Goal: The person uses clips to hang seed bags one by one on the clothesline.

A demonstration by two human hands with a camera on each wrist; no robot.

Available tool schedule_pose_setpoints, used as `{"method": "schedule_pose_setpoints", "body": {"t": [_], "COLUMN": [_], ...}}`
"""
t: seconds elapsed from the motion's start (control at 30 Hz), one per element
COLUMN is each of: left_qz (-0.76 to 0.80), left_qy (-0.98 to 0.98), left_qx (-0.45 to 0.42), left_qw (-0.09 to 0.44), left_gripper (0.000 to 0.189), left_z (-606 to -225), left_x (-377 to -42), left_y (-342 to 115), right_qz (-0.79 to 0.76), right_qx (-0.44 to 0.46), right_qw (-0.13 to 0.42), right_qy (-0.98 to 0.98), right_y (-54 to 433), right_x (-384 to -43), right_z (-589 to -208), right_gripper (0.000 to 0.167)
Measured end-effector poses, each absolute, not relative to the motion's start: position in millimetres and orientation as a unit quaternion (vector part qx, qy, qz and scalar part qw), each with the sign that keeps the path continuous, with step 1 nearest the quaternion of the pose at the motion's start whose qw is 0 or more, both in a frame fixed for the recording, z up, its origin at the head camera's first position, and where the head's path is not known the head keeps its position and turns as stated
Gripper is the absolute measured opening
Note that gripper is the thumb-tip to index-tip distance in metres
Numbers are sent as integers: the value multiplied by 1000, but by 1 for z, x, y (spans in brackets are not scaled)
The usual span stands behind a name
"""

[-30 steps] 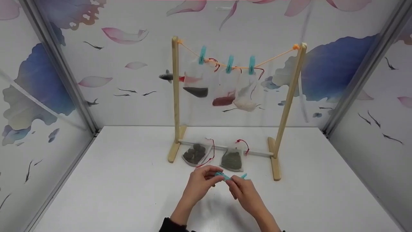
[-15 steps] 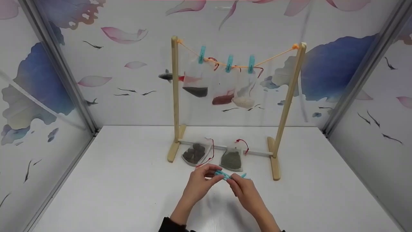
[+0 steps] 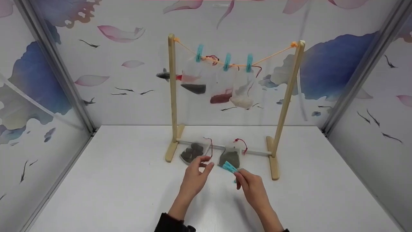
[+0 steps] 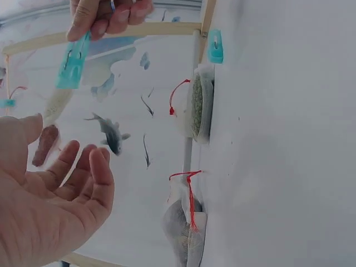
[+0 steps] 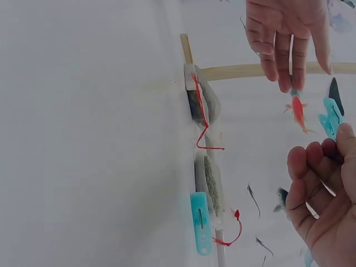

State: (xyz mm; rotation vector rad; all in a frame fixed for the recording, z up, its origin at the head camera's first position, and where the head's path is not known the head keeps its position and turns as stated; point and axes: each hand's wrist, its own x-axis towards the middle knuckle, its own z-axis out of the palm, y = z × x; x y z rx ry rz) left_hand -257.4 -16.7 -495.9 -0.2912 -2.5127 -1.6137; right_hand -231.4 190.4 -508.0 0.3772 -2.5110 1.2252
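My right hand pinches a light-blue clothespin between thumb and fingers, its free end pointing up and left. My left hand is beside it, fingers loosely spread and holding nothing. Beyond the hands, two see-through drawstring bags lie on the table: one with dark stones, partly behind my left hand in the head view, and one with green dried bits. A second light-blue clothespin lies on the table by the green bag, mostly hidden behind my right hand in the head view.
A wooden stand carries a sagging orange cord. Three clothespins hold bags on it: one with dark contents, one reddish-brown, one whitish. Patterned panels enclose the white table.
Both hands were at the clothespin; my left hand has let go and drawn away to the left. My right hand keeps it, now tilted up before the green bag.
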Motion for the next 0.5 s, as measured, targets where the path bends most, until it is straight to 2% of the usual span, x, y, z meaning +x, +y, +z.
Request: {"method": "schedule_pose_setpoints", "body": {"t": [0.13, 0.37, 0.5], "left_qz": [-443, -226, -85], "left_qy": [-885, -959, -978], "left_qx": [-93, -93, -105], "left_qw": [105, 142, 161], "left_gripper": [39, 54, 52], "left_z": [-504, -517, -526], "left_x": [-280, -325, -345], "left_y": [-12, -1, 1], "right_qz": [433, 427, 436], "right_qx": [125, 116, 113], "right_qw": [160, 151, 137], "right_qy": [-878, -884, -882], "right_y": [198, 206, 209], "right_x": [-237, -243, -247], "right_z": [-507, -506, -506], "right_gripper": [31, 26, 26]}}
